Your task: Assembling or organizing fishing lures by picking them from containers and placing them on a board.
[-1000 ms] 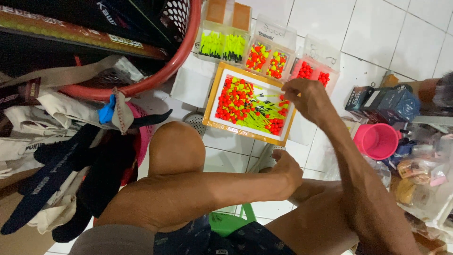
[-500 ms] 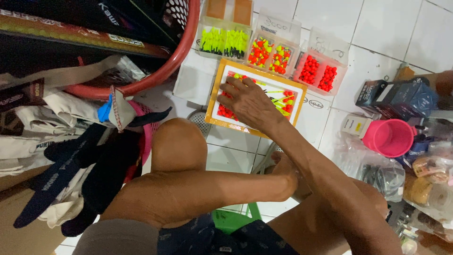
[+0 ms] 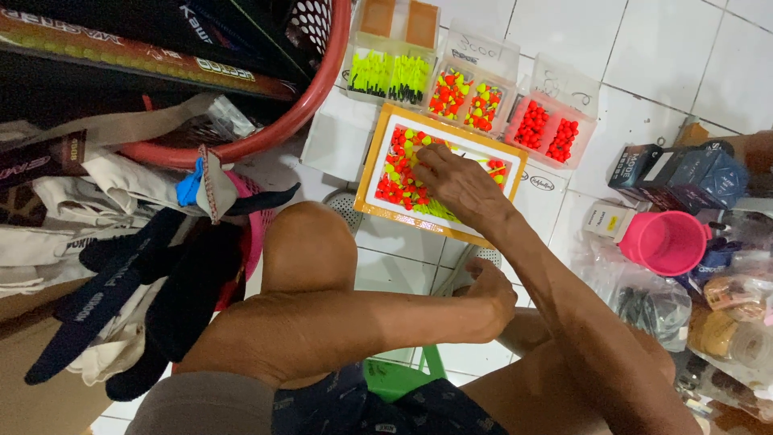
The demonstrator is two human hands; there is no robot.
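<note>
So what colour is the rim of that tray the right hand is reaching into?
Orange, around a white inside; the tray under the right hand shows in the head view.

You had bright, even light from overhead on the white floor tiles (image 3: 644, 48), with soft shadows only. The dark shelf (image 3: 121, 40) stayed dim, and edges showed slight blur.

A shallow tray (image 3: 372, 187) of small beads lies on the floor (image 3: 652, 48) ahead of the knee (image 3: 310, 242), with the right hand (image 3: 459, 181) resting on the beads inside it. Behind the tray stand three divided boxes (image 3: 475, 89) in a row, and to its left sits a big basin (image 3: 266, 133) with a heap of cloth bags (image 3: 121, 266) before it. To the right of the tray stands a cup (image 3: 664, 242) among packets, while the left hand (image 3: 491, 294) hangs nearer the body, below the tray.
</note>
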